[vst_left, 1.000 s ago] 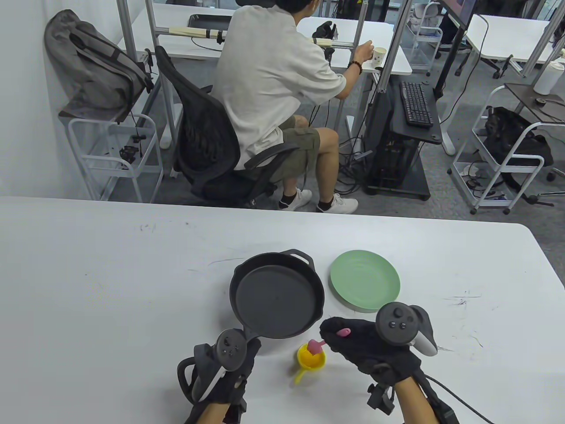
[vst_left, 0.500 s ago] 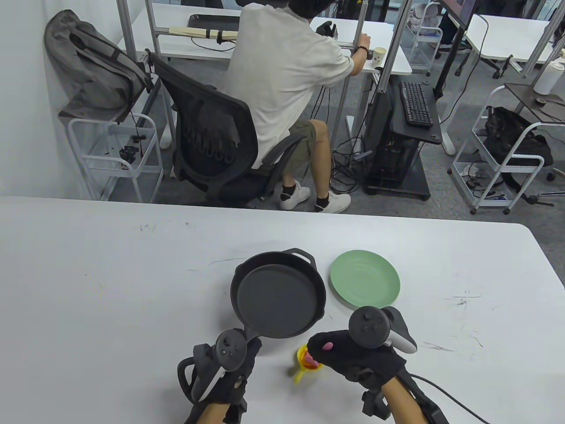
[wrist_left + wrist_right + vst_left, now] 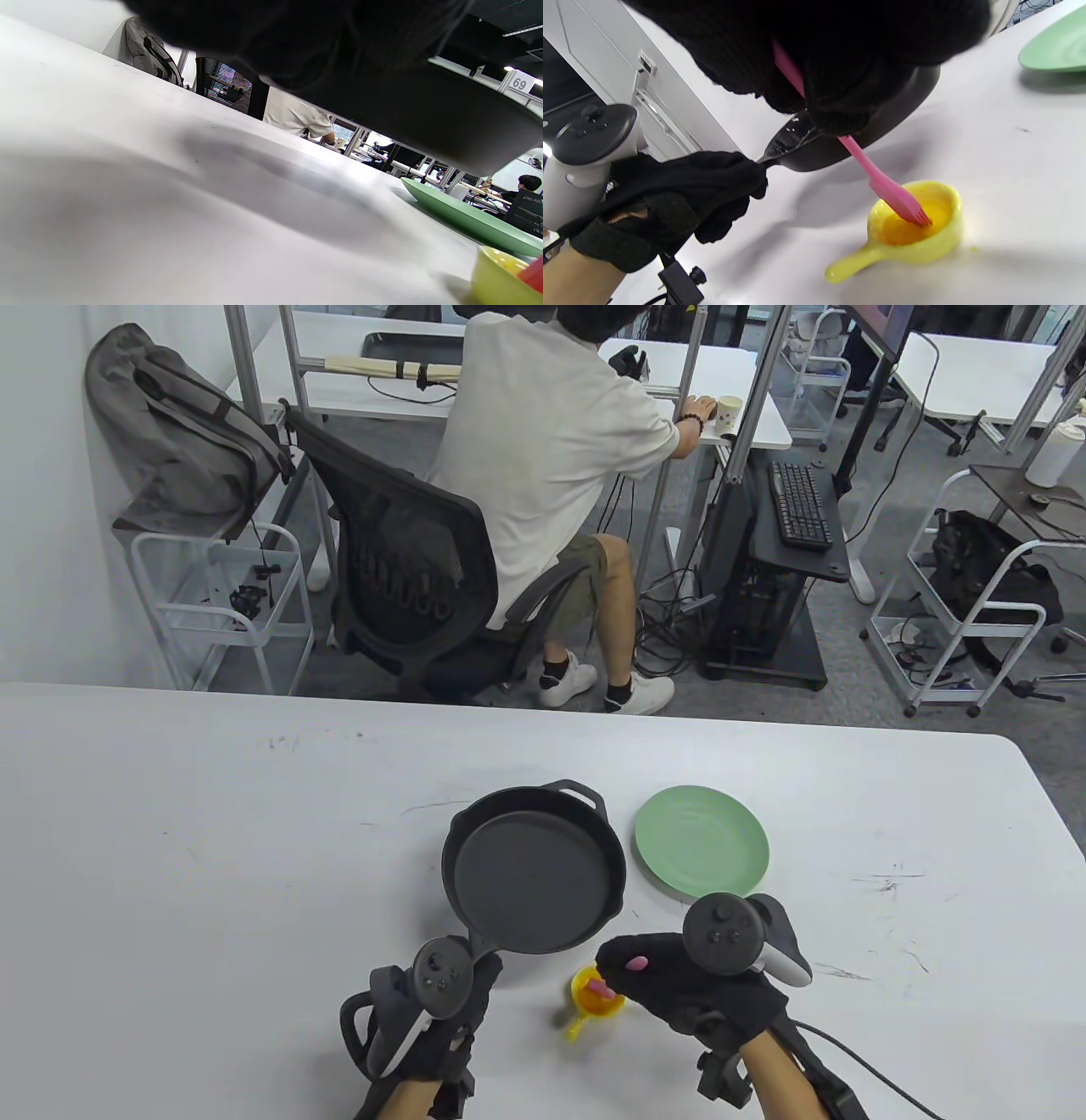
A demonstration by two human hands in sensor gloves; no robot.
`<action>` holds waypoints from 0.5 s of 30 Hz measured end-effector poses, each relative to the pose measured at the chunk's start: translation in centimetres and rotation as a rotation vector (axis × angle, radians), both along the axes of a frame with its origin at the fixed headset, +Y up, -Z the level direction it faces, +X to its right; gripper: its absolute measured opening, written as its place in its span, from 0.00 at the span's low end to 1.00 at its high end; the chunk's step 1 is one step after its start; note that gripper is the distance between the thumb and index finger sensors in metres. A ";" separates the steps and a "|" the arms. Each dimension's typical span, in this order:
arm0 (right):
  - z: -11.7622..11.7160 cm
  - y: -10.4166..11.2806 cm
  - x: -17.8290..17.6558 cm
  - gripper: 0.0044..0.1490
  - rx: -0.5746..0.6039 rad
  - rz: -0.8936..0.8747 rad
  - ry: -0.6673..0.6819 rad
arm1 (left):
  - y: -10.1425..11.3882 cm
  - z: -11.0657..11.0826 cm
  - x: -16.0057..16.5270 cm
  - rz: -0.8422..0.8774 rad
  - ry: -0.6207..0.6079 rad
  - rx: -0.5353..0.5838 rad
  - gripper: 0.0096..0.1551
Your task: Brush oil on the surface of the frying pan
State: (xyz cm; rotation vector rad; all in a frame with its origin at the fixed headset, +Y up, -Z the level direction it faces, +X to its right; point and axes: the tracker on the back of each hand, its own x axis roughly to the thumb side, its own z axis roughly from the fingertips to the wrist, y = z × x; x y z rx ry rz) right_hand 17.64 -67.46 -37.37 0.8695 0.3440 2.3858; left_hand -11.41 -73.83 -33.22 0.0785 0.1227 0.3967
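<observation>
A black cast-iron frying pan [image 3: 533,869] sits near the table's front middle, its underside showing in the left wrist view [image 3: 424,118]. My left hand [image 3: 441,1010] grips the pan's handle; the right wrist view [image 3: 712,186] shows this too. My right hand [image 3: 679,984] holds a pink silicone brush [image 3: 882,186]. Its bristles dip into the oil in a small yellow handled cup [image 3: 916,228], which stands just in front of the pan in the table view [image 3: 594,997].
A green plate [image 3: 702,841] lies right of the pan, also in the left wrist view [image 3: 466,216]. Beyond the table's far edge a person sits in an office chair [image 3: 407,577] at another desk.
My right hand moved left and brought the brush down into the yellow cup, then shifted slightly. The left hand stayed on the pan handle. The seated person turned toward their desk.
</observation>
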 end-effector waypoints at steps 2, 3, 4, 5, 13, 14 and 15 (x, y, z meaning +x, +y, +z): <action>0.0 0.3 0.4 0.24 0.007 -0.026 -0.008 | 0.0 0.0 0.0 0.001 0.002 0.000 0.34; 0.0 0.4 0.5 0.24 0.011 -0.036 -0.011 | 0.0 0.0 -0.1 0.002 0.003 0.000 0.34; 0.0 0.5 0.6 0.24 0.016 -0.044 -0.016 | 0.0 0.0 -0.1 0.003 0.004 0.000 0.35; 0.0 0.6 0.7 0.24 0.020 -0.048 -0.019 | 0.0 0.0 -0.1 0.003 0.004 0.000 0.34; -0.2 0.4 1.0 0.24 0.053 0.003 -0.060 | 0.1 0.0 -0.2 0.002 0.004 -0.002 0.35; -0.2 0.4 1.0 0.24 0.059 0.012 -0.065 | 0.1 0.0 -0.2 0.001 0.004 -0.002 0.34; -0.3 0.4 1.0 0.24 0.070 0.023 -0.073 | 0.1 0.0 -0.2 0.001 0.005 -0.002 0.34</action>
